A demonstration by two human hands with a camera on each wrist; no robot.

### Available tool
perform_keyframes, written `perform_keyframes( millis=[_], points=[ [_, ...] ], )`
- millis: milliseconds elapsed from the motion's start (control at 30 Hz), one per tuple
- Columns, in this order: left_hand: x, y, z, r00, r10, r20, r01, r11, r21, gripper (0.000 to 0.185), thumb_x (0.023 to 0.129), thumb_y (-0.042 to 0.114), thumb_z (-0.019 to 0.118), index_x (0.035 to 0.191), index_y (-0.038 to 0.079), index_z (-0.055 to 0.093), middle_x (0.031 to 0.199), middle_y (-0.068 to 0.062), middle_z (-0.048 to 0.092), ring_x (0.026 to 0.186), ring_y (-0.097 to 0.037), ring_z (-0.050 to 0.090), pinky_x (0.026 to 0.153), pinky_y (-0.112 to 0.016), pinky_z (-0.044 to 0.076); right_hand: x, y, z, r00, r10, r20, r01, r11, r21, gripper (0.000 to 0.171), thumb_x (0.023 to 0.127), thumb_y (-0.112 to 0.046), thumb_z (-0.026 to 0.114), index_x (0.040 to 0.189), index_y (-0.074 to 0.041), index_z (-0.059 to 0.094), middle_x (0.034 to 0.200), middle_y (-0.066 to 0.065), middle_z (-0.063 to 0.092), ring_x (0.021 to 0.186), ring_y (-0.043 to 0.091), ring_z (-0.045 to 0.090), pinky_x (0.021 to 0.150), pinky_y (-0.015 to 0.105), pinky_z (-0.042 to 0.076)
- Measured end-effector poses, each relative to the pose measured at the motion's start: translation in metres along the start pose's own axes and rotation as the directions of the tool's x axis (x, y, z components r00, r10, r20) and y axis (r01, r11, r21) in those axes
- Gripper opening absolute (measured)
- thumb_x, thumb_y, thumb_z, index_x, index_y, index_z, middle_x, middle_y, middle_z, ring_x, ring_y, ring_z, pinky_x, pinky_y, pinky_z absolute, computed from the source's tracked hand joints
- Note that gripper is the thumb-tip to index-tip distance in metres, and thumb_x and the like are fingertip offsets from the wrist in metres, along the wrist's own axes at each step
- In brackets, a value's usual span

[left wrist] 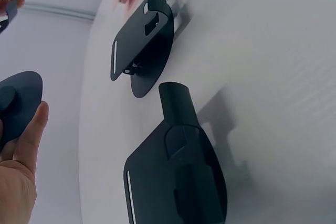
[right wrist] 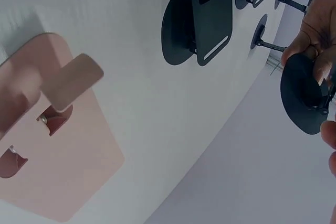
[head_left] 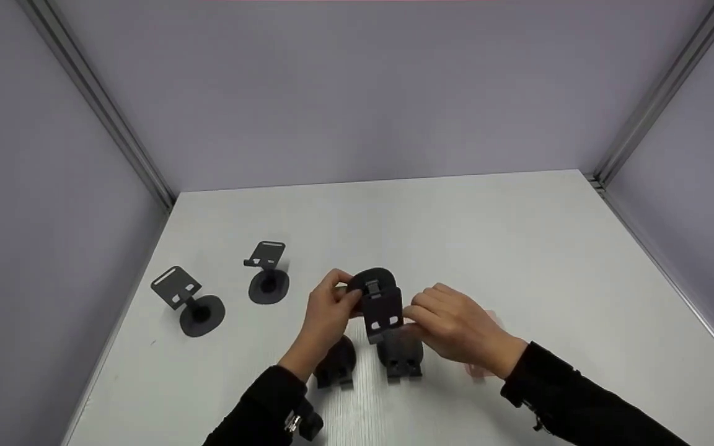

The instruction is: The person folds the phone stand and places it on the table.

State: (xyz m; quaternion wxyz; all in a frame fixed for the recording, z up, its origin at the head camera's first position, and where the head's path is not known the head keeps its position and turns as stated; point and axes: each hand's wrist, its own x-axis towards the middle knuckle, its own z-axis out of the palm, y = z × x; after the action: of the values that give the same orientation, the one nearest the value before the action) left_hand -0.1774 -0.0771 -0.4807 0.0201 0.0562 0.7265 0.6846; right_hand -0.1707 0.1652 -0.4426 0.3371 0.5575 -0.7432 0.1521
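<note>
One white table [head_left: 549, 248], shown almost whole only from the head, bears two opened black stands [head_left: 204, 325] at the left and two folded black stands [head_left: 402, 356] near the person. A pink stand [right wrist: 84, 171] lies there too — the right hand [head_left: 456, 322] mostly covers it in the head view, while the right wrist view shows its slots. The held stand [head_left: 383, 306], also black, is up between both hands; the wrist views show more of its round base [left wrist: 26, 100]. The left hand [head_left: 325, 313] pinches that base by the rim, thumb and fingers barely parted — the right hand's fingers are bent in, gripping the plate's small lip, as the left wrist view shows.
</note>
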Motion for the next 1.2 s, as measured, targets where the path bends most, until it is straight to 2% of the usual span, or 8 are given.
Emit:
perform_keyframes(
  millis=[133,300,400,533,667,800,967,1200],
  points=[
    [-0.001,0.000,0.000,0.998,0.070,0.003,-0.070,0.997,0.042,0.008,0.100,-0.002,0.060,0.107,0.000,0.056,0.091,-0.018,0.075,0.086,-0.026,0.076,0.083,-0.044,0.062,0.001,-0.001,-0.002,0.989,0.145,-0.037,-0.142,0.988,0.058,0.013,0.099,-0.019,0.069,0.097,-0.006,0.067,0.081,-0.001,0.060,0.067,0.013,0.052,0.060,0.026,0.045],
    [-0.004,0.001,0.001,0.984,0.179,0.024,-0.181,0.976,0.119,0.007,0.099,-0.004,0.060,0.104,0.000,0.058,0.092,-0.020,0.076,0.089,-0.028,0.077,0.080,-0.033,0.063,0.004,-0.003,-0.003,0.965,0.259,-0.044,-0.249,0.955,0.161,0.018,0.102,-0.024,0.066,0.101,-0.006,0.067,0.080,-0.003,0.061,0.066,0.011,0.054,0.061,0.023,0.045],
    [-0.006,0.001,0.002,0.972,0.233,0.038,-0.236,0.959,0.156,0.007,0.099,-0.004,0.061,0.103,0.001,0.058,0.093,-0.020,0.076,0.090,-0.028,0.077,0.079,-0.031,0.062,0.004,-0.003,-0.004,0.955,0.294,-0.023,-0.281,0.930,0.239,0.015,0.101,-0.022,0.067,0.102,-0.007,0.067,0.082,-0.004,0.062,0.067,0.009,0.054,0.061,0.021,0.045],
    [-0.007,0.001,0.003,0.963,0.264,0.042,-0.268,0.949,0.168,0.007,0.099,-0.005,0.060,0.104,0.001,0.058,0.094,-0.021,0.075,0.090,-0.028,0.077,0.080,-0.030,0.062,0.004,-0.004,-0.004,0.947,0.321,0.012,-0.305,0.888,0.345,0.003,0.098,-0.011,0.070,0.099,-0.010,0.067,0.084,-0.004,0.063,0.068,0.007,0.053,0.059,0.021,0.045],
    [-0.008,-0.001,0.004,0.950,0.311,0.039,-0.313,0.933,0.179,0.008,0.099,-0.005,0.060,0.104,0.000,0.058,0.093,-0.019,0.075,0.089,-0.028,0.077,0.080,-0.029,0.062,0.003,-0.006,-0.004,0.939,0.342,0.043,-0.326,0.843,0.428,0.012,0.093,0.000,0.071,0.096,-0.011,0.068,0.083,-0.002,0.063,0.068,0.007,0.051,0.058,0.023,0.045],
    [-0.008,-0.003,0.003,0.921,0.389,0.038,-0.386,0.892,0.235,0.008,0.098,-0.005,0.062,0.103,0.002,0.059,0.089,-0.014,0.076,0.084,-0.025,0.077,0.077,-0.031,0.063,0.001,-0.006,-0.003,0.933,0.355,0.061,-0.339,0.809,0.480,0.015,0.091,0.004,0.072,0.095,-0.010,0.068,0.080,-0.003,0.062,0.066,0.006,0.050,0.055,0.021,0.044],
    [-0.009,-0.004,0.004,0.890,0.453,0.049,-0.446,0.846,0.292,0.010,0.097,-0.006,0.062,0.100,0.003,0.060,0.086,-0.009,0.077,0.079,-0.021,0.076,0.069,-0.030,0.061,0.000,-0.006,-0.001,0.946,0.322,0.032,-0.294,0.813,0.502,0.019,0.089,0.009,0.071,0.095,-0.008,0.065,0.079,-0.001,0.061,0.064,0.007,0.050,0.052,0.024,0.043],
    [-0.011,-0.005,0.004,0.878,0.474,0.069,-0.469,0.822,0.324,0.013,0.095,-0.008,0.063,0.096,0.004,0.059,0.083,-0.008,0.076,0.076,-0.018,0.074,0.064,-0.026,0.057,-0.002,-0.008,0.000,0.950,0.310,0.027,-0.283,0.824,0.490,0.018,0.089,0.008,0.070,0.094,-0.009,0.064,0.079,-0.002,0.061,0.064,0.006,0.048,0.055,0.015,0.040]
  ],
)
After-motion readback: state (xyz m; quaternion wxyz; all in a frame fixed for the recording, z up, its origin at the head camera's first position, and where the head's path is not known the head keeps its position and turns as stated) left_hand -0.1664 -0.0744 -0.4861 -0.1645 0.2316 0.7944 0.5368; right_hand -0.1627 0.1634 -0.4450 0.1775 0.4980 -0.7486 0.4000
